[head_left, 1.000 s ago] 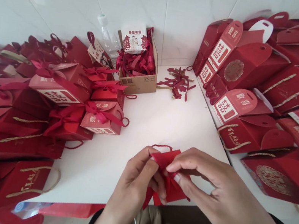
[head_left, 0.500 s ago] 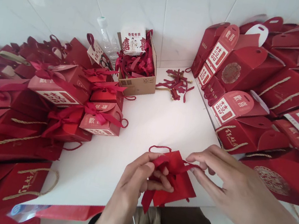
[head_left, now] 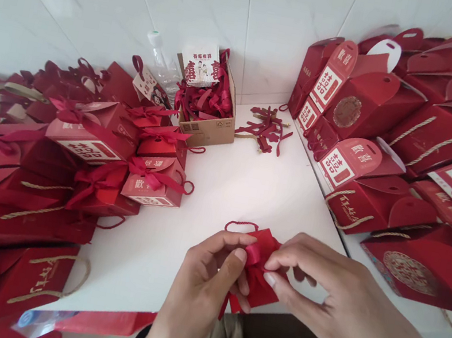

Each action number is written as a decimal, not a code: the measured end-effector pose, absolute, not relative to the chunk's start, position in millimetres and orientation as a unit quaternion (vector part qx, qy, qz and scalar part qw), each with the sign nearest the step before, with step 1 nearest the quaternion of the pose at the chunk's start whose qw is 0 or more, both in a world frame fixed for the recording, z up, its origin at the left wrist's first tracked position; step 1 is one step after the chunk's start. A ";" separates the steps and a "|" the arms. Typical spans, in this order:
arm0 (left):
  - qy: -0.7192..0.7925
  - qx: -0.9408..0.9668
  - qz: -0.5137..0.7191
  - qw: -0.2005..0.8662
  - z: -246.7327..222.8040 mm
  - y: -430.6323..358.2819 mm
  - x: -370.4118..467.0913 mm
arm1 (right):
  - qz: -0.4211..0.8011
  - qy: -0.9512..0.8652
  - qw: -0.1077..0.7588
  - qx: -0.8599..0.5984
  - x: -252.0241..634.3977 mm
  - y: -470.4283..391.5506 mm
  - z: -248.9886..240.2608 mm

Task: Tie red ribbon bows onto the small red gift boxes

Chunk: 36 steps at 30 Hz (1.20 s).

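We see ribbon-tied boxes [head_left: 123, 130] piled at left of frame. Lower center: our left hand [head_left: 206, 282] gripping ribbon [head_left: 253, 254] on small red box [head_left: 263, 293]; lower right: our right hand [head_left: 328, 286] pinching same ribbon. Right side: stacked boxes [head_left: 376, 111].

White table [head_left: 244, 187]. Back edge: cardboard box [head_left: 214, 131], loose maroon ties [head_left: 266, 129] just right of it. Left edge: crowded red gift boxes [head_left: 89, 149], several ribboned. Near front edge: small red box [head_left: 264, 293], contact unclear.
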<state>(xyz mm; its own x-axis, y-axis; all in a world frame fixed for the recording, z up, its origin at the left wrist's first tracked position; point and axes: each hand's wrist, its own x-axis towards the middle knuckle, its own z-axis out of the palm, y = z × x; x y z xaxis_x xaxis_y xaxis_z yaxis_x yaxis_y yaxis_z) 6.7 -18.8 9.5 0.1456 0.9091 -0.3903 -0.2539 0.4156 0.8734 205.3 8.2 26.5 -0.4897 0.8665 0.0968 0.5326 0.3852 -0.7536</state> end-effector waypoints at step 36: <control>0.473 0.343 0.426 0.691 10.2 -19.7 13.5 | 0.403 -0.756 0.297 -0.423 188.3 22.1 29.1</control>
<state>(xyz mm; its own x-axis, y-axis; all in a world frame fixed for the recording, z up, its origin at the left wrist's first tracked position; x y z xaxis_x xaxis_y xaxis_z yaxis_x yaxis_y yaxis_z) 13.5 -19.7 10.2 0.1905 0.9126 -0.3617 -0.2647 0.4026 0.8763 188.3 22.1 29.1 -0.4664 0.8780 0.1080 0.3999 0.3182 -0.8595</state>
